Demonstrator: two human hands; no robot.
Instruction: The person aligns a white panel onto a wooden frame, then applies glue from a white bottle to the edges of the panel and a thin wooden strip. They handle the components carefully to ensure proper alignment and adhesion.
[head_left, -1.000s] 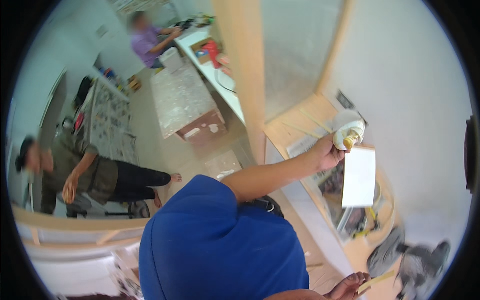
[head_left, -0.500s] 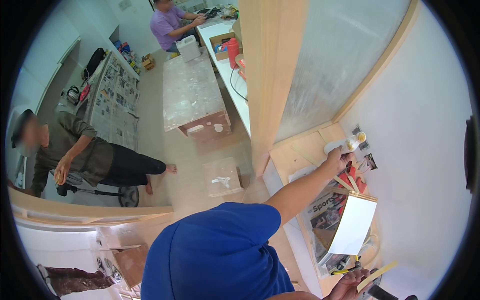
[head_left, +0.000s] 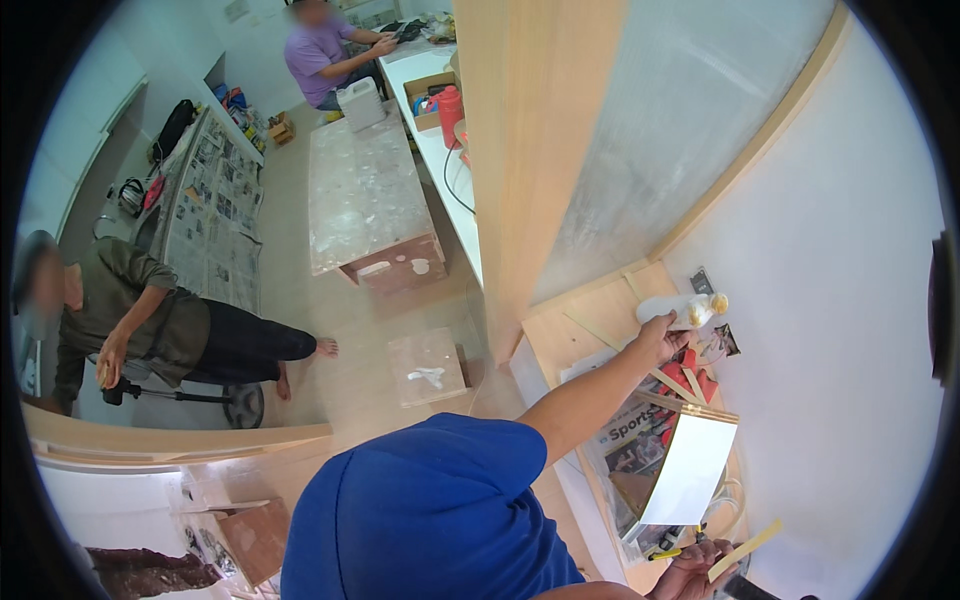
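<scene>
My left hand [head_left: 660, 338] reaches out at the upper right, its fingers closed around a white squeeze bottle [head_left: 672, 310]. That bottle lies nearly sideways, and its yellow-stained nozzle points toward the wall. Near the lower right edge, my right hand [head_left: 688, 574] pinches a thin, pale yellow strip [head_left: 746, 548] that slants upward. Between my hands a white-faced panel [head_left: 690, 468] stands on a newspaper [head_left: 632, 432]. Red objects [head_left: 690, 370] and pale strips [head_left: 672, 385] lie just below the bottle.
The wooden ledge [head_left: 560, 325] runs along the white wall [head_left: 830, 300], which has an open socket box [head_left: 727, 341] with wires. A wooden post [head_left: 530, 150] rises beside a translucent panel [head_left: 685, 110]. One person [head_left: 140, 310] stands at left; another [head_left: 320, 55] sits at a far table.
The whole view has shifted slightly. My left hand has lowered the bottle's nozzle a little, from beside the upper socket to between the two sockets. My right hand still holds the strip.
</scene>
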